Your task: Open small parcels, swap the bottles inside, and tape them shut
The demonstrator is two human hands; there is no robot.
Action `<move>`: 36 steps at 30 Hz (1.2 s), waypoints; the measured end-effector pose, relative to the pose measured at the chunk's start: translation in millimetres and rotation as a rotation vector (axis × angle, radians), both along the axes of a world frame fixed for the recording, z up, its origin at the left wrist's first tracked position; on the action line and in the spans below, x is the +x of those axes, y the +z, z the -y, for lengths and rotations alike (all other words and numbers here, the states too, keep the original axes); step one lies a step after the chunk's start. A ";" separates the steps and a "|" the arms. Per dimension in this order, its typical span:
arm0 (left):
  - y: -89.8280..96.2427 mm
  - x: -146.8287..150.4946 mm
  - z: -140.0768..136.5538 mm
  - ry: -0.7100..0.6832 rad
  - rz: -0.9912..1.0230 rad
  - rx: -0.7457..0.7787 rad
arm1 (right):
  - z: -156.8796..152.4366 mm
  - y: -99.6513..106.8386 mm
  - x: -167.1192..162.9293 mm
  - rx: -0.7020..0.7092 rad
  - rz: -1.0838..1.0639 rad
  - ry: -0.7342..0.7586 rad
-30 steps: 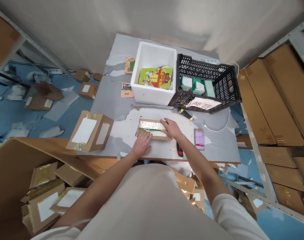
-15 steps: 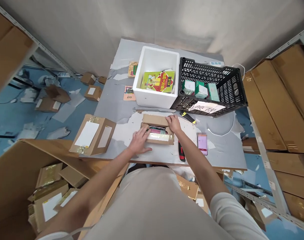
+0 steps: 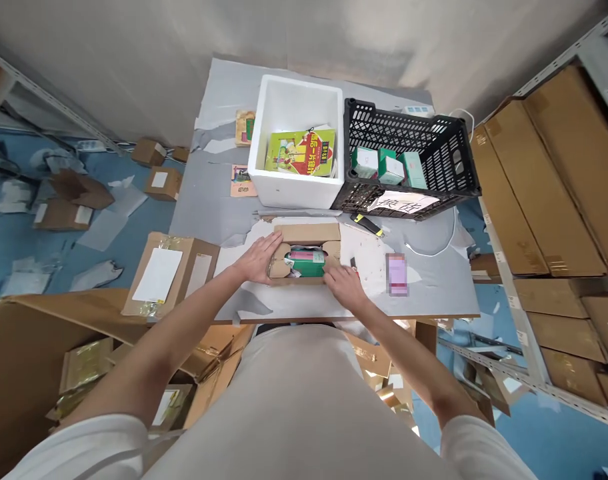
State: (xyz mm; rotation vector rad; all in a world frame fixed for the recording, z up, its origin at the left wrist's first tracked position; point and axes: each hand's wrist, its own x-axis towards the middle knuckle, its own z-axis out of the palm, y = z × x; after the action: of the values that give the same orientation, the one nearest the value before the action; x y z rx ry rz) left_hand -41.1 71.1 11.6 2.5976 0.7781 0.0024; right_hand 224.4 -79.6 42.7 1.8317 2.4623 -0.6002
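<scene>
A small cardboard box (image 3: 311,232) lies on the table in front of me, its flaps folded out. Inside it shows a green box (image 3: 307,268) with a pink strip and crumpled wrapping around it. My left hand (image 3: 261,259) grips the box's left end, fingers along the flap at the back corner. At the front right corner, my right hand (image 3: 343,283) has its fingers curled over the edge. Part of a red and black box cutter (image 3: 354,264) shows just behind my right hand, which hides the rest.
A white foam box (image 3: 297,193) with booklets and a black crate (image 3: 354,193) holding green-and-white boxes stand behind. A yellow-black cutter (image 3: 368,225) and a phone (image 3: 397,275) lie right. A taped carton (image 3: 177,273) sits left; a large carton (image 3: 29,360) stands below.
The front flap has been opened outward, showing the green box. My left hand has moved to the box's left end, and my right hand from the back flap to the front right corner.
</scene>
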 end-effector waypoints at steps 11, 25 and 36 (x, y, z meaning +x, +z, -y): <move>27.0 3.1 -12.5 -0.053 -0.196 -0.075 | 26.6 -0.7 -0.9 -0.058 -0.076 -0.033; 46.7 47.6 29.1 0.251 -0.210 0.208 | -71.2 24.2 -10.3 -0.008 0.385 0.218; 79.1 42.7 20.2 0.148 -0.233 0.368 | -20.2 31.2 27.9 0.225 0.216 -0.126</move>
State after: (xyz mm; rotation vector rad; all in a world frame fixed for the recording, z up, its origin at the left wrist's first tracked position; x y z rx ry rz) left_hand 1.6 50.8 90.6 2.9122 1.1472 -0.1268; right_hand 252.3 -59.4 73.9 2.0190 2.3672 -0.1199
